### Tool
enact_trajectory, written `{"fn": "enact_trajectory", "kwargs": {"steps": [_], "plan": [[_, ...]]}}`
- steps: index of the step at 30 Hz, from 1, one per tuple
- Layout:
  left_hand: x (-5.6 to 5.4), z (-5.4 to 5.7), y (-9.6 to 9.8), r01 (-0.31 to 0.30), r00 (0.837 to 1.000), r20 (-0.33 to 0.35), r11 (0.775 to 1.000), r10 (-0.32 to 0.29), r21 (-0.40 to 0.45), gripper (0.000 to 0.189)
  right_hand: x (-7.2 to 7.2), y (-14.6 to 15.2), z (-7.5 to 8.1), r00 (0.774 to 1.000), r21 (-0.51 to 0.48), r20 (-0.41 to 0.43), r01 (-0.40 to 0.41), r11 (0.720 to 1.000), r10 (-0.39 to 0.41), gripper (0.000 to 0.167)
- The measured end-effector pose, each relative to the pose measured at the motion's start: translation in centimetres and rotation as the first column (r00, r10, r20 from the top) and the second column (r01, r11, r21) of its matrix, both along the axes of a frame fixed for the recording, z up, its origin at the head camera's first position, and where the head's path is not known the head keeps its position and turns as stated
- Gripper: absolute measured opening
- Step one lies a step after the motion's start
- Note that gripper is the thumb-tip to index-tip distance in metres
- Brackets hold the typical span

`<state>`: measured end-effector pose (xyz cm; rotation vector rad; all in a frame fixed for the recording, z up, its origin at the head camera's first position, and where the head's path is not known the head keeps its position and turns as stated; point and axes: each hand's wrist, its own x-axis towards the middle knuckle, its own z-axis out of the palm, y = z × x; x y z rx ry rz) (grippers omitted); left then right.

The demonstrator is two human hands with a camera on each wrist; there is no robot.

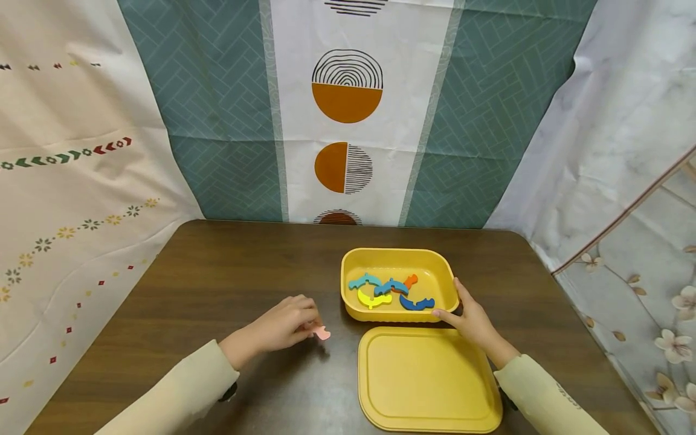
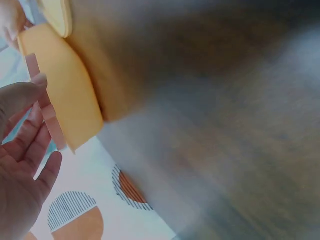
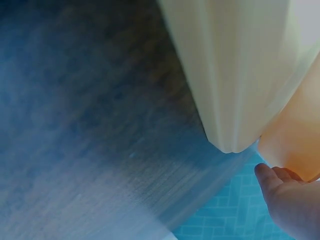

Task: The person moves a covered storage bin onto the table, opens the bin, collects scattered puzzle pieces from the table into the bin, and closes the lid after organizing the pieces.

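Observation:
My left hand (image 1: 288,323) pinches a small pink notched toy piece (image 1: 322,333) between thumb and fingertips, left of the yellow box (image 1: 359,313). The left wrist view shows the pink piece (image 2: 54,125) as a long stepped strip. At the box's front right corner rests my right hand (image 1: 472,317), thumb at the front rim and straight fingers along the right side. Inside the box lie several curved toy pieces: a light blue one (image 1: 365,280), a mid-blue one (image 1: 393,286), an orange one (image 1: 411,280), a yellow one (image 1: 375,299) and a dark blue one (image 1: 417,303).
A flat yellow lid (image 1: 429,380) lies on the brown wooden table (image 1: 261,260) in front of the box, close to my right forearm. Patterned cloth (image 1: 223,109) hangs along the table's far edge, with more cloth on both sides.

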<state>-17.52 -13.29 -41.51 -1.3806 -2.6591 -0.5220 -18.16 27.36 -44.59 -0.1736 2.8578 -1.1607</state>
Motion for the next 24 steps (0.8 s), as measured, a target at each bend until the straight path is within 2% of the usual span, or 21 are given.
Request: {"fn": "enact_trajectory", "kwargs": {"steps": [13, 24], "plan": [[-1.9, 1.9, 2.9, 0.017, 0.999, -0.032, 1.0, -0.017, 0.014, 0.018, 0.1, 0.2, 0.0, 1.0, 0.004, -0.01, -0.001, 1.0, 0.001, 0.101], [-3.9, 2.5, 4.7, 0.078, 0.987, -0.15, 0.99, -0.061, 0.114, 0.014, 0.0, 0.1, -0.1, 1.0, 0.002, -0.021, -0.009, 1.0, 0.009, 0.101]]}}
